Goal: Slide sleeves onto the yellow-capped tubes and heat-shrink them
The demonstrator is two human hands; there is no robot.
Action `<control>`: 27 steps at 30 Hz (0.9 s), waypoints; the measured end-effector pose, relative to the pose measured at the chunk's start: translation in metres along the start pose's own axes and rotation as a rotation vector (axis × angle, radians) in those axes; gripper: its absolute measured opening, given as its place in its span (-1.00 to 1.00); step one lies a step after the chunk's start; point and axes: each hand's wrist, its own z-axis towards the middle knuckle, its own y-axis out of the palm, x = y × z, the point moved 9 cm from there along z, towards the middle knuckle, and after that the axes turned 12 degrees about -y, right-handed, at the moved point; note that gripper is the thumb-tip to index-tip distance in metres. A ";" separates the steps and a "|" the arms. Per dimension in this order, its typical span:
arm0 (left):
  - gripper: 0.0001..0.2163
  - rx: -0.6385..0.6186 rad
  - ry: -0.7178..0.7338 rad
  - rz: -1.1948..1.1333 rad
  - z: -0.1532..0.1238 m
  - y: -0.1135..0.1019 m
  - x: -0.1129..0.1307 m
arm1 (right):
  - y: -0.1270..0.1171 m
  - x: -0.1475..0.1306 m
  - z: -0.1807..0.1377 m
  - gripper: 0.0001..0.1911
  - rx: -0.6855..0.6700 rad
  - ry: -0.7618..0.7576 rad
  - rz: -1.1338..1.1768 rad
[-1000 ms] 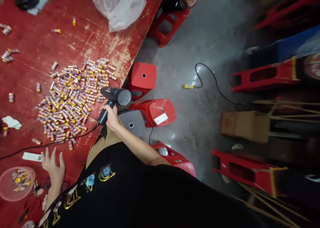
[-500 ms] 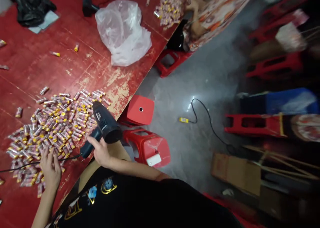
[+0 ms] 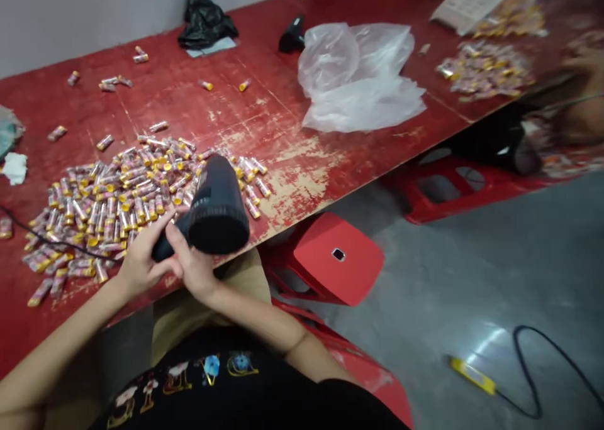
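- Head view: both hands meet on a black heat gun (image 3: 214, 210), which hangs over the near right edge of the pile of small tubes (image 3: 117, 191). Its round rear end faces the camera and its barrel points away over the pile.
- The right hand (image 3: 195, 270) is closed around the gun's handle just under the body, at the pile's near right corner, fingers curled tight.
- The left hand (image 3: 141, 263) is just left of it, along the pile's near edge. Its fingers wrap the lower end of the same handle and touch the right hand.
- A black cord (image 3: 47, 238) runs across the near left part of the pile towards the handle.
- The pile lies on a worn red table (image 3: 189, 109); the tubes have yellow caps and patterned wrappers, and loose ones are scattered beyond it and to its left.
- A crumpled white scrap (image 3: 15, 167) lies left of the pile.
- Beyond the pile, to the right, lies a clear plastic bag (image 3: 358, 78), with a second black tool (image 3: 291, 35) just behind it.
- A black bag (image 3: 205, 21) sits far beyond the pile, near the wall.
- Well right of the pile, past the clear bag, is another heap of tubes (image 3: 486, 68), blurred.
- Right of the pile and below the table edge stands a red stool (image 3: 337, 257) on the grey floor.
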 end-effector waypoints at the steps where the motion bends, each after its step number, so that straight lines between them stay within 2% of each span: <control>1: -0.17 0.047 -0.032 -0.034 -0.003 -0.002 -0.002 | 0.000 -0.003 -0.001 -0.51 -0.025 -0.034 0.019; 4: -0.34 0.112 -0.138 -0.059 -0.013 -0.017 0.000 | 0.008 -0.018 -0.007 -0.47 -0.158 -0.174 0.050; 9: -0.43 0.066 -0.318 -0.074 -0.029 -0.044 0.009 | 0.020 -0.030 -0.022 -0.35 -0.407 -0.265 0.000; 12: -0.42 0.109 -0.462 -0.202 -0.032 -0.053 -0.002 | -0.002 -0.028 -0.032 -0.26 -0.496 -0.286 -0.056; 14: -0.42 0.173 -0.509 -0.225 -0.035 -0.060 -0.011 | -0.041 -0.021 -0.040 -0.25 -0.478 -0.287 -0.134; 16: -0.41 0.213 -0.549 -0.202 -0.043 -0.068 -0.018 | -0.096 -0.006 -0.049 -0.27 -0.392 -0.242 -0.209; 20: -0.49 0.227 -0.668 -0.174 -0.076 -0.076 -0.024 | -0.230 0.032 -0.075 -0.26 -0.034 -0.092 -0.362; 22: -0.54 0.262 -0.695 -0.157 -0.094 -0.080 -0.020 | -0.284 0.045 -0.092 -0.24 0.133 -0.042 -0.436; 24: -0.54 0.323 -0.694 -0.113 -0.107 -0.088 -0.013 | -0.320 0.056 -0.106 -0.21 0.257 -0.003 -0.488; 27: -0.48 0.354 -0.723 -0.064 -0.117 -0.099 -0.011 | -0.340 0.070 -0.117 -0.19 0.332 0.024 -0.515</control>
